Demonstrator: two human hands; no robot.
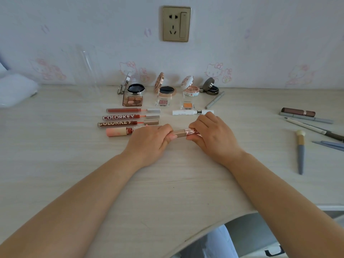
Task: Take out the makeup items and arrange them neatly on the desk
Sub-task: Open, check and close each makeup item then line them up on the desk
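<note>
Both hands meet at the middle of the pale wood-grain desk (167, 183) around 1 small lip gloss tube (183, 132). The left hand (149, 140) curls its fingers round the rose-gold cap end, and the right hand (212, 135) grips the clear pink body end; the tube lies level between them, just above the desk surface (whether it touches the wood I cannot tell).

Behind the left hand, 4 lip products lie in a stack of parallel rows: a red gloss with a silver cap (130, 110), 2 tubes lettered COLORKEY (121, 117) (119, 123), and a peach-capped tube (119, 131) whose right end is hidden by the left hand. Behind the right hand lies a white mascara tube (184, 112), with its cap end touching or just behind the fingertips.

Further back, near the wall, 4 open compacts stand in a line: a silver one (135, 89), a rose-gold one (166, 89), a white flowered one (190, 89) and a dark one (212, 88). In front of them sit an eyeshadow palette (133, 101), a pink single shadow (162, 102) and an orange single shadow (187, 105). A grey pencil (214, 100) lies slanted just beside them.

Well apart on the right lie a brown lipstick (297, 112), several pens (307, 119) and a blue-handled brush (300, 151).
</note>
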